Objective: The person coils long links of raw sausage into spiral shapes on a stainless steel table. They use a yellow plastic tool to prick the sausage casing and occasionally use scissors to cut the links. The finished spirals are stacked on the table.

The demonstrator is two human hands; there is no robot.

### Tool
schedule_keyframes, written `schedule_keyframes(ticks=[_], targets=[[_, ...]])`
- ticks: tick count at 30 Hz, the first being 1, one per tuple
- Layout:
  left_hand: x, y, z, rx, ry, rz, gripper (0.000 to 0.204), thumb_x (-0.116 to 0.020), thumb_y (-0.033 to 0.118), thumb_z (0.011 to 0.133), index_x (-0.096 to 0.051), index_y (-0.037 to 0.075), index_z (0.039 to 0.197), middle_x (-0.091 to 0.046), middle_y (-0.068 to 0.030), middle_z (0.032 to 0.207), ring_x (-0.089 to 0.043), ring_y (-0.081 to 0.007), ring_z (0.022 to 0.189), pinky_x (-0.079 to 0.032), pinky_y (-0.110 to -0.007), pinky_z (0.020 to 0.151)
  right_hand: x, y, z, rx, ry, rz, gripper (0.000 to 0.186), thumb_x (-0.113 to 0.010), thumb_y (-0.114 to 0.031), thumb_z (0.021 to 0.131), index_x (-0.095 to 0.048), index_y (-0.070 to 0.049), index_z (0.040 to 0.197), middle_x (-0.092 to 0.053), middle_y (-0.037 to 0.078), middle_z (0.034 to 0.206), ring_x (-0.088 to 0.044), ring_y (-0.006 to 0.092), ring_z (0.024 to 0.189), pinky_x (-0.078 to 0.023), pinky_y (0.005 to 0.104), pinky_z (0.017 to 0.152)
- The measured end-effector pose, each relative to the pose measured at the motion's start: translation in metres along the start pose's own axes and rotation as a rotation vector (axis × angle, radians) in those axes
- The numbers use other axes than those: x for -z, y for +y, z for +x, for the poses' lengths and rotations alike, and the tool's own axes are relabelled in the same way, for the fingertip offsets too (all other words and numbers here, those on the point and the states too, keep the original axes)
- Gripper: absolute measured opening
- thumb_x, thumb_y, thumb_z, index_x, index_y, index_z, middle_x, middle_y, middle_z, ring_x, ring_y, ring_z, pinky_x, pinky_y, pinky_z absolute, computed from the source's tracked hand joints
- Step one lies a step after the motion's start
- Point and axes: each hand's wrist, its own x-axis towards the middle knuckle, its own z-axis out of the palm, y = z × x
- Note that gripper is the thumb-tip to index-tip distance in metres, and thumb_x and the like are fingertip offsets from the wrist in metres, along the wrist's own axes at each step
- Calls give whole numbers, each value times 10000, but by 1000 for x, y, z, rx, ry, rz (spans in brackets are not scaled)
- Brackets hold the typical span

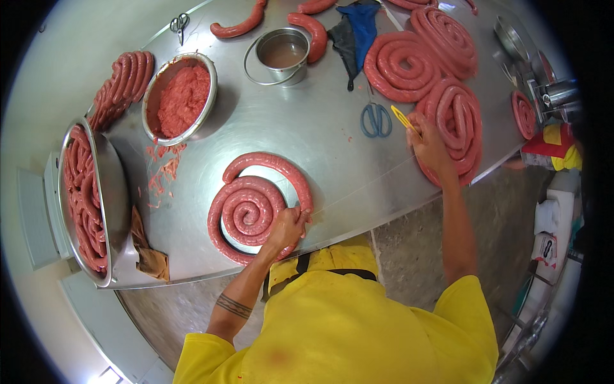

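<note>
In front of me on the steel table, a long raw sausage [248, 208] lies in a loose spiral. My left hand [289, 228] has its fingers wrapped round the outer turn at the near right. Out to the right, my right hand [425, 142] grips a slim yellow netting needle [401, 118], its far end sticking out of the fingers. A thin pale string [358, 185] stretches between the two hands. Grey-blue handled scissors [376, 121] lie just left of the needle. Beyond and beside my right hand, large sausage coils [455, 121] are spread out.
At left stand a bowl of ground meat [212, 72] and a big steel basin [115, 205] of sausages. A pail of liquid [291, 78], a blue and dark cloth [358, 32] and small scissors [180, 25] are farther back. Brown scrap [152, 261] lies near the front edge.
</note>
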Motion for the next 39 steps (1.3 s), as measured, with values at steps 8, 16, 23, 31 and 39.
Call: schedule_keyframes(ticks=[8, 16, 23, 31, 39], targets=[[-6, -12, 2, -523, -90, 432, 283, -489, 234, 1063, -586, -13, 964, -569, -86, 604, -588, -184, 564, -447, -401, 551, 16, 15, -12, 62, 116, -187, 170, -509, -4, 992, -514, -26, 1160, -475, -22, 785, -458, 62, 697, -400, 238, 630], [-17, -30, 58, 249, -300, -1595, 167, -499, 138, 1062, -590, 32, 970, -683, -109, 907, -665, -176, 803, -468, -253, 524, -9, 39, -184, -424, -203, 61, 196, -563, -60, 965, -537, -57, 1159, -552, 3, 798, -515, 85, 718, -454, 277, 672], [-25, -5, 31, -369, 465, -236, 175, -550, 43, 1002, -592, -25, 847, -583, -292, 1326, -669, -410, 1075, -552, -407, 776, -123, -4, -160, -435, -125, -122, 242, -537, -69, 956, -544, -95, 1197, -606, 128, 807, -634, 283, 762, -501, 401, 717], [18, 18, 16, -439, 627, -35, 173, -587, 75, 969, -708, -39, 1015, -600, -192, 1221, -626, -214, 948, -500, -345, 830, -198, -107, -29, 352, -404, 240, 206, -623, -62, 926, -507, -29, 1094, -641, 143, 853, -644, 322, 806, -498, 417, 742], [18, 35, 23, -76, -7, -600, 257, -526, 261, 1065, -610, 26, 1007, -487, 40, 651, -389, -45, 560, -308, -221, 515, -172, -96, -64, -165, -312, 864, 224, -468, -258, 1092, -549, -60, 1025, -470, -37, 765, -396, 46, 635, -351, 223, 582]])
